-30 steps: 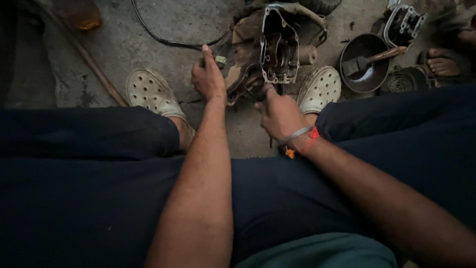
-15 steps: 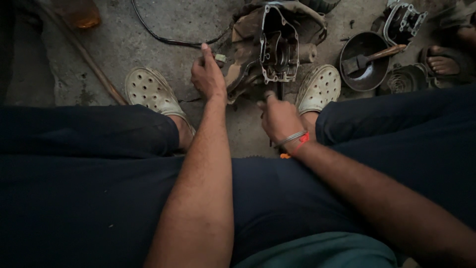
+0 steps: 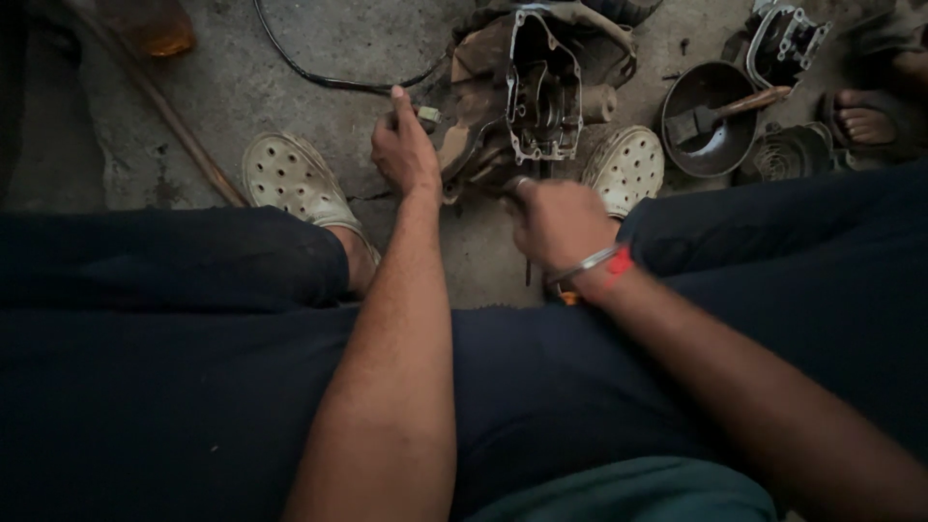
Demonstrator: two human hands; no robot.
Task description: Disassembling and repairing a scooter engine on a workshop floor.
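Both hands at opened engine casing (image 3: pixel 527 101): left hand (image 3: pixel 406 155) steadying its grimy side, fingers curled; right hand (image 3: pixel 556 222) fisted round thin tool (image 3: pixel 528 271). Cover off, internals exposed, work midway.

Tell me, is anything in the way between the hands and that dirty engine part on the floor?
Nothing visible is. The left hand already rests against the side of the engine case, and the right hand, gripping a thin tool, sits at its lower edge.

Stained concrete floor (image 3: pixel 319 48): engine case (image 3: pixel 527 92), black cable (image 3: pixel 319 77), bowl (image 3: pixel 710 121) with brush (image 3: pixel 720 111), second casing (image 3: pixel 788 39).
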